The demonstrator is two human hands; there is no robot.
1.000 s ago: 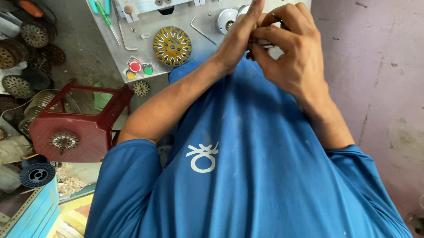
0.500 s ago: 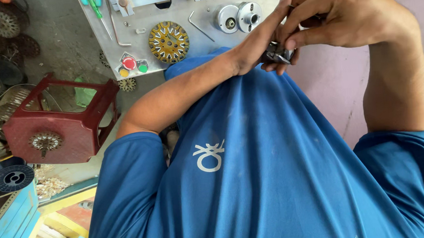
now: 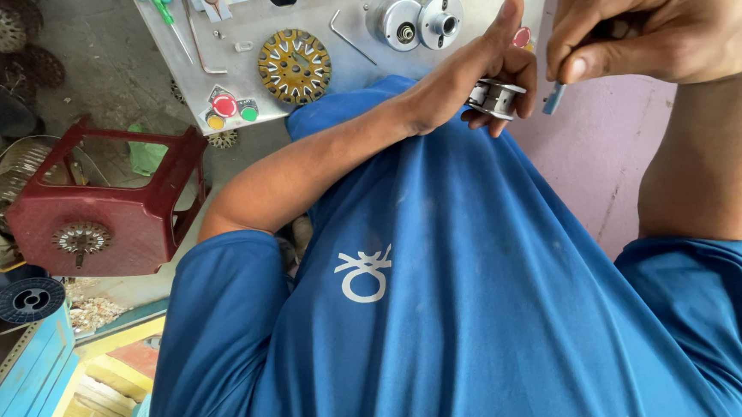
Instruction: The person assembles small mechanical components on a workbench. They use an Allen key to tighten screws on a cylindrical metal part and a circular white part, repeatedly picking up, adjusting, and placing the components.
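Hands have separated: left hand (image 3: pixel 467 87) now alone cups the small slotted metal core (image 3: pixel 495 98) at upper centre, right hand (image 3: pixel 660 23) pulled upper right, grip pinching a thin blue-grey strip (image 3: pixel 555 98).

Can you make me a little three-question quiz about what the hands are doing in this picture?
1. True or false: the left hand holds a small round metal part.
2. What does the right hand pinch? A) a thin grey strip B) a green screwdriver C) a red stool
3. What colour is the slotted disc on the metal panel?

Key: 1 true; 2 A; 3 yellow-gold.
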